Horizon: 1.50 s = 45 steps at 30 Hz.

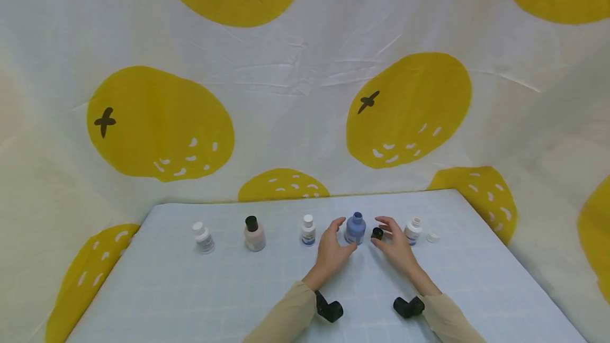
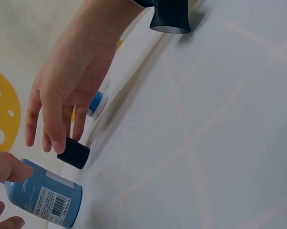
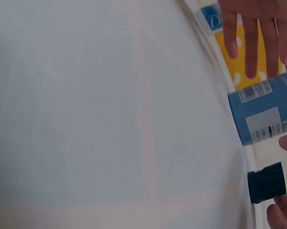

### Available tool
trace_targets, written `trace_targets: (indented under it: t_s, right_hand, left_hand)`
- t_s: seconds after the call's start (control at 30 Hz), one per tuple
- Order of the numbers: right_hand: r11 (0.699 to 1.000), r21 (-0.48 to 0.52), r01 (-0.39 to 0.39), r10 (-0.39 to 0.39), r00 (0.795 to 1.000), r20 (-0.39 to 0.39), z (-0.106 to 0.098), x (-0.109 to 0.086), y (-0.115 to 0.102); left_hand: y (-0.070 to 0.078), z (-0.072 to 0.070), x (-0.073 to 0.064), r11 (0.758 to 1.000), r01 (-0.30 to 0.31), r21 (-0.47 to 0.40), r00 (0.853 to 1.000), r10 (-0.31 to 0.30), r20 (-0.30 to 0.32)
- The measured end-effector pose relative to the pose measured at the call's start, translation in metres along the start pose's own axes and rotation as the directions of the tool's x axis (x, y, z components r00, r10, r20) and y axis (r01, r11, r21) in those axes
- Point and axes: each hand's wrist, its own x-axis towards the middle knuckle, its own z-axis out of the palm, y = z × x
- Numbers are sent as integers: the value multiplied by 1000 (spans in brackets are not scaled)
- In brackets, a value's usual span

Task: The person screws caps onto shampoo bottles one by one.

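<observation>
Where the white cloth (image 1: 286, 94) with yellow fruit shapes forms the backdrop, it stands behind and to the sides of a pale checked worktop (image 1: 238, 300). Reaching over that surface from the near side are 2 beige sleeves (image 1: 288, 314), and a black device (image 1: 330, 308) shows at each wrist.

The left hand (image 1: 331, 249) is relaxed, its fingers and thumb spread around the left side of the blue bottle (image 1: 355, 231) without clasping it. The right hand (image 1: 396, 247) is also loose, grasping nothing, its bent fingers and thumb arched around the black cap (image 1: 377, 234); whether a fingertip touches the cap I cannot tell.

The blue bottle stands upright and uncapped on the worktop between the 2 hands, with the black cap just to its right. Well to the left is a pale pink bottle (image 1: 254, 238) with its own black top on.

Of the 3 small white bottles, the capped 1 at far left (image 1: 204, 239) and the capped 1 beside the left hand (image 1: 308, 232) stand upright; the third (image 1: 412, 231), beyond the right hand, is open. Smallest, a white cap (image 1: 432, 237) lies just right of it.
</observation>
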Motion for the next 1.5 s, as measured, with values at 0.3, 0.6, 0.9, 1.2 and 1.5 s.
trace_targets:
  t_s: [0.3, 0.6, 0.9, 1.2, 1.5]
  right_hand:
    - [1000, -8, -4, 4, 1000, -4, 1, 2, 2]
    - [998, 4, -64, 64, 997, 35, 1, 5, 4]
    - [995, 24, -102, 101, 994, 51, 2, 5, 7]
    - [997, -35, -71, 72, 996, 50, 4, 7, 14]
    - [992, -60, -115, 119, 991, 66, 2, 11, 11]
  left_hand:
    - [-5, 5, 12, 998, -13, -58, 998, 16, 54]
    - [-8, 11, 22, 998, -27, -53, 997, 31, 69]
    - [-5, 14, 25, 997, -35, -73, 998, 39, 50]
    - [-9, 15, 26, 998, -28, -59, 999, 29, 17]
    - [-13, 17, 26, 999, 13, -42, 1000, -14, -23]
